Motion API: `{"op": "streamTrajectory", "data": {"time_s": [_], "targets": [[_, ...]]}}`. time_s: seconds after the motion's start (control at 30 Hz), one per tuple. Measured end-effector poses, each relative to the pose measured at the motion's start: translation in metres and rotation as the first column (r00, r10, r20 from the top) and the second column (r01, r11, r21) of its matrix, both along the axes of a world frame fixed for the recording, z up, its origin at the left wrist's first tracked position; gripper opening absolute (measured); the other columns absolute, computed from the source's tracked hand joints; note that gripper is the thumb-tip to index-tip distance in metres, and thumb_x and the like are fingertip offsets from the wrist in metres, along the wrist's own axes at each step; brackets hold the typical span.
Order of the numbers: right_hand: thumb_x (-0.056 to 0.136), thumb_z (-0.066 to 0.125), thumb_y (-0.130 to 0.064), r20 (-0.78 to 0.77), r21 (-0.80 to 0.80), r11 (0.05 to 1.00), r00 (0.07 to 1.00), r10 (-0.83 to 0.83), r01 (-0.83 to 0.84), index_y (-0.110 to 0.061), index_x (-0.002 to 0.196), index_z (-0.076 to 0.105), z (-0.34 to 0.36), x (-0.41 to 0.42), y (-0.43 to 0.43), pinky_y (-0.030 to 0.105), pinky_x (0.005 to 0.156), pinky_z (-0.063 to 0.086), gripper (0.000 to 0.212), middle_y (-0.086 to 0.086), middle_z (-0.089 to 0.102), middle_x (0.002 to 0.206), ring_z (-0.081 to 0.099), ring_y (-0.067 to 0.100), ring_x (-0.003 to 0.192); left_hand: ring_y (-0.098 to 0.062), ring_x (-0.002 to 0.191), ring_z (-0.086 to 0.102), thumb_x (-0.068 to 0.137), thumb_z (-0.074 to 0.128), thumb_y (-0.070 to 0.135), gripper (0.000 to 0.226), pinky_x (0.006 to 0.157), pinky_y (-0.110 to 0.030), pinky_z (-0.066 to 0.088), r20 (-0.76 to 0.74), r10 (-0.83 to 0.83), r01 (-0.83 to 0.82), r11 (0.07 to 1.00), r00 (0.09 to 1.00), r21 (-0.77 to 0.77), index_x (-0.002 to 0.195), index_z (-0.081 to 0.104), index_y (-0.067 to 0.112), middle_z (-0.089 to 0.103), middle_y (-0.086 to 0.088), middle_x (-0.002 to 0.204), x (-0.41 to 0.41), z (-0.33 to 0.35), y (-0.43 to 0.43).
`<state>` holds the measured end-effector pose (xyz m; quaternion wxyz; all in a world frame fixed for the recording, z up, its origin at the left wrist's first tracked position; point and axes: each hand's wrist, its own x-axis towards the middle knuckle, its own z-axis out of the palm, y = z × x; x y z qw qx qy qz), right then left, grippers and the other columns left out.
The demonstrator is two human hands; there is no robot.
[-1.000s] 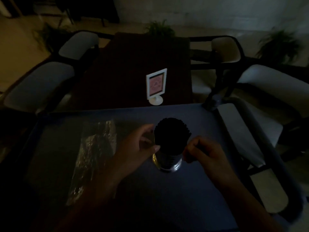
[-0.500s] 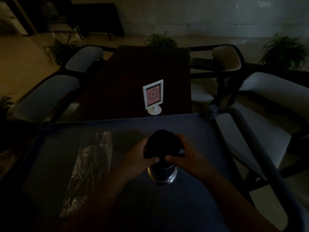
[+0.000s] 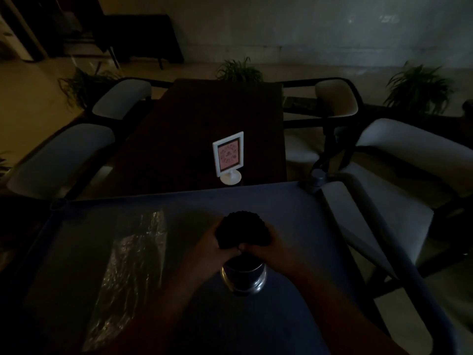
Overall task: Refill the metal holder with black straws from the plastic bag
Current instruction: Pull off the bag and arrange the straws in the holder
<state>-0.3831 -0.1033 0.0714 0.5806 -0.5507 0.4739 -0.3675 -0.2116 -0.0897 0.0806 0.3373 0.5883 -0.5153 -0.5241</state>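
A shiny metal holder (image 3: 244, 279) stands upright on the blue table (image 3: 294, 213). A thick bundle of black straws (image 3: 242, 231) rises out of it. My left hand (image 3: 213, 248) wraps the bundle from the left and my right hand (image 3: 268, 248) from the right, thumbs meeting in front just above the holder's rim. The clear plastic bag (image 3: 130, 272) lies flat on the table to the left; whether straws are in it is too dark to tell.
A white-framed pink table sign (image 3: 228, 156) stands on a dark table (image 3: 204, 124) beyond the blue one. Light cushioned chairs (image 3: 399, 160) flank both tables. Potted plants (image 3: 417, 88) line the far wall. The room is dim.
Both hands have gone from beside the holder to clasping the straw bundle, squeezing it together. The camera has tilted, so the scene sits lower in view.
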Motion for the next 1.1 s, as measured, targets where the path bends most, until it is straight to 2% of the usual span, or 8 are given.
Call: {"op": "streamTrajectory", "data": {"time_s": [0.1,0.23,0.43,0.53,0.67,0.9,1.03,1.1], "targets": [[0.068,0.08,-0.031,-0.004,-0.031,0.999,1.0,-0.019,0.019,-0.047,0.093,0.073,0.007,0.003,0.004,0.013,0.074,0.052,0.031,-0.023,0.075,0.094,0.07,-0.003,0.091,-0.024,0.121,0.059,0.068,0.082,0.005,0.063,0.105,-0.049,0.046,-0.037,0.04,-0.04,0.999,0.999,-0.007,0.124,0.059,0.022,0.066,-0.008,0.126,0.002,-0.007,-0.004],[0.077,0.079,-0.021,-0.094,-0.064,0.992,0.989,-0.111,0.106,-0.035,0.091,0.074,0.009,0.002,-0.002,0.016,0.074,0.052,0.02,-0.011,0.077,0.088,0.071,0.001,0.089,-0.002,0.104,0.065,0.077,0.076,0.002,0.047,0.085,-0.017,0.053,-0.023,0.047,-0.048,0.996,0.999,-0.073,0.109,0.062,0.033,0.069,0.007,0.112,-0.003,-0.005,-0.009],[0.084,0.073,-0.014,-0.157,-0.118,0.965,0.955,-0.252,0.235,-0.026,0.093,0.065,0.016,0.006,-0.014,0.006,0.065,0.048,0.017,-0.014,0.068,0.086,0.065,-0.01,0.075,-0.006,0.105,0.058,0.083,0.071,0.002,0.049,0.073,-0.004,0.048,-0.052,0.031,-0.036,0.994,0.998,-0.099,0.126,0.056,0.018,0.061,0.006,0.114,-0.009,0.009,-0.026],[0.083,0.074,-0.012,-0.132,-0.161,0.932,0.929,-0.347,0.325,-0.021,0.097,0.068,0.015,0.008,-0.013,0.01,0.068,0.051,0.017,-0.01,0.07,0.089,0.066,-0.009,0.079,-0.01,0.112,0.056,0.084,0.07,0.002,0.047,0.081,-0.008,0.047,-0.038,0.036,-0.04,0.994,0.999,-0.104,0.124,0.055,0.023,0.06,0.007,0.115,-0.01,0.008,-0.027],[0.083,0.073,-0.015,-0.148,-0.192,0.902,0.897,-0.417,0.387,-0.02,0.104,0.066,0.016,0.01,-0.014,0.016,0.077,0.052,0.023,-0.01,0.069,0.096,0.065,-0.003,0.09,-0.018,0.119,0.058,0.086,0.068,0.003,0.045,0.099,-0.028,0.046,-0.045,0.041,-0.046,0.994,0.998,-0.104,0.128,0.056,0.016,0.062,-0.004,0.126,-0.012,0.006,-0.025],[0.081,0.075,-0.013,-0.109,-0.195,0.877,0.879,-0.464,0.439,-0.036,0.088,0.064,0.029,0.011,-0.016,0.011,0.068,0.052,0.026,-0.014,0.07,0.088,0.069,-0.004,0.084,-0.017,0.12,0.057,0.089,0.064,0.001,0.044,0.095,-0.021,0.048,-0.11,0.035,-0.043,0.996,0.993,-0.075,0.131,0.055,0.01,0.06,-0.009,0.131,-0.014,0.012,-0.022],[0.08,0.073,-0.006,-0.041,-0.199,0.833,0.845,-0.534,0.517,-0.033,0.081,0.062,0.034,0.016,-0.016,0.009,0.058,0.051,0.029,-0.01,0.07,0.083,0.069,-0.005,0.074,-0.018,0.125,0.055,0.09,0.065,0.007,0.047,0.106,-0.035,0.045,-0.084,0.021,-0.027,0.997,0.996,-0.067,0.135,0.053,0.013,0.059,-0.006,0.134,-0.013,0.014,-0.022],[0.08,0.072,-0.006,-0.015,-0.207,0.821,0.837,-0.546,0.532,-0.033,0.081,0.062,0.038,0.017,-0.015,0.014,0.061,0.053,0.029,-0.007,0.071,0.082,0.069,-0.004,0.075,-0.017,0.122,0.057,0.088,0.067,0.008,0.046,0.099,-0.027,0.049,-0.066,0.025,-0.029,0.998,0.998,-0.063,0.132,0.055,0.016,0.061,-0.003,0.13,-0.013,0.014,-0.023]]}}
